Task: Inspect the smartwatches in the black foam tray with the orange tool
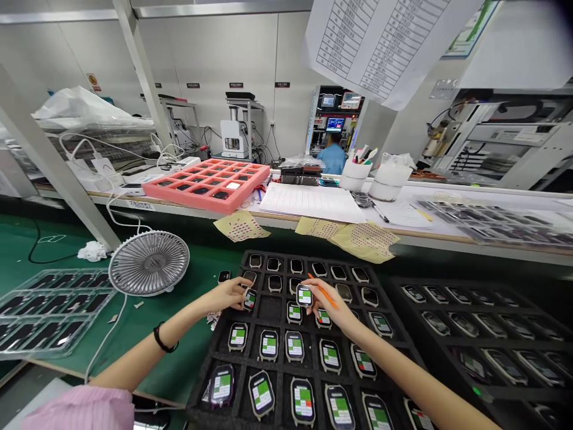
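Over the black foam tray (271, 309) of watches, right beneath the fingers, the action's tight! The right hand (330, 309) pinches a green-labelled smartwatch (304, 295) and an orange pen (323, 292), while the left hand (228, 294) closes its fingers (239, 285) narrowly on a second smartwatch (249, 299).

This is an electronics factory workshop. Black foam trays (271, 309) hold rows of small watch-like devices (268, 345) with green screens, and a pink foam tray (192, 203) sits on a long white workbench (403, 197). A green mat (134, 358) covers the nearer bench. Benchtop machines (233, 137) stand along the wall, and a worker in blue (333, 160) faces a monitor (335, 124) at an equipment station.
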The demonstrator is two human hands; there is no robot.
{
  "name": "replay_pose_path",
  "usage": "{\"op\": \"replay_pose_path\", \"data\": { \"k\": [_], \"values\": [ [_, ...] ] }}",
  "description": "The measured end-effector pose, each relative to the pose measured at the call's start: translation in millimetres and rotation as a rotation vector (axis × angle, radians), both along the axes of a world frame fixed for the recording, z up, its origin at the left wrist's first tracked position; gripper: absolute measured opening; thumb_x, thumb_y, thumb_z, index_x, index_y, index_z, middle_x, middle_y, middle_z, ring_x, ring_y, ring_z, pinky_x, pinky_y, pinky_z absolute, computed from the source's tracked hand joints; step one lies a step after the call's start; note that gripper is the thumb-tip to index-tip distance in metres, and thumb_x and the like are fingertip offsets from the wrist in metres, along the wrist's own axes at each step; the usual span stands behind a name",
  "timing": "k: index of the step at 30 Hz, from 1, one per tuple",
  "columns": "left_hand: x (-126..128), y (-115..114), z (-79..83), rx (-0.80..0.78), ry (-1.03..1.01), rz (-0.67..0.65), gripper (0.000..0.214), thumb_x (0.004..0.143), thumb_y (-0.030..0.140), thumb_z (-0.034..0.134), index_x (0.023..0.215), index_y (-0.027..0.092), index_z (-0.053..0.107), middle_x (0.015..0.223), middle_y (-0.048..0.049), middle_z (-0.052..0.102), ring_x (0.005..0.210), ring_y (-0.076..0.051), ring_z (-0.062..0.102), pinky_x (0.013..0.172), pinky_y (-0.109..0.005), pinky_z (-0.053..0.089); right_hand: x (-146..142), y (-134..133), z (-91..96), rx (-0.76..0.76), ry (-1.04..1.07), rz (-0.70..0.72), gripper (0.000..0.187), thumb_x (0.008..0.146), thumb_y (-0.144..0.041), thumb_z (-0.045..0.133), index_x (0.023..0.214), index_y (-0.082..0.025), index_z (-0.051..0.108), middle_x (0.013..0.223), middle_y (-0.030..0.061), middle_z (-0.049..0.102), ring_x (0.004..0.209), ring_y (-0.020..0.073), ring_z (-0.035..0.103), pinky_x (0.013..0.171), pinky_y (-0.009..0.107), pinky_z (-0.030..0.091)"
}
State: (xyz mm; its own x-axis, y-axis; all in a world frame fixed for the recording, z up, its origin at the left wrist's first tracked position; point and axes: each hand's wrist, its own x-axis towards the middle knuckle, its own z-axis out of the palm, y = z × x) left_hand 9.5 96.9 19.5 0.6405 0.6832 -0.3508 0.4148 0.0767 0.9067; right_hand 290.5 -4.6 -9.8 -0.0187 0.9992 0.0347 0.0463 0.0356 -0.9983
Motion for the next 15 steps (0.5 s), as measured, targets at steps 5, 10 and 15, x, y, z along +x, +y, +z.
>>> {"op": "replay_pose_path", "data": {
  "k": [5,10,15],
  "values": [
    [-0.6,-4.9,1.8,-0.130,-0.051,0.096,0.054,0.070,0.038,0.069,0.117,0.014,0.056,0.104,-0.0099,0.069,0.099,-0.023,0.065,0.087,-0.037,0.053,8.7,-5.2,3.7,0.017,0.013,-0.019,0.038,0.083,-0.052,0.049,0.101,-0.019,0.055,0.062,-0.0016,0.056,0.052,0.0159,0.061,0.043,0.025,0.042],
    [-2.4,-8.0,-4.5,-0.180,-0.115,0.178,0.058,0.065,0.038,0.075,0.114,0.011,0.061,0.105,-0.0130,0.071,0.104,-0.026,0.064,0.087,-0.037,0.054,16.6,-1.4,2.8,0.036,0.031,-0.044,0.034,0.082,-0.050,0.052,0.099,-0.020,0.056,0.063,-0.0017,0.057,0.051,0.0161,0.060,0.042,0.026,0.041],
    [2.3,-9.3,-18.8,-0.151,-0.133,0.321,0.057,0.057,0.037,0.080,0.106,0.010,0.066,0.089,-0.0102,0.074,0.088,-0.024,0.069,0.082,-0.036,0.056,20.6,1.6,-0.5,0.038,0.033,-0.053,0.037,0.082,-0.052,0.052,0.100,-0.019,0.055,0.061,-0.0016,0.056,0.050,0.0167,0.060,0.044,0.026,0.042]
  ]
}}
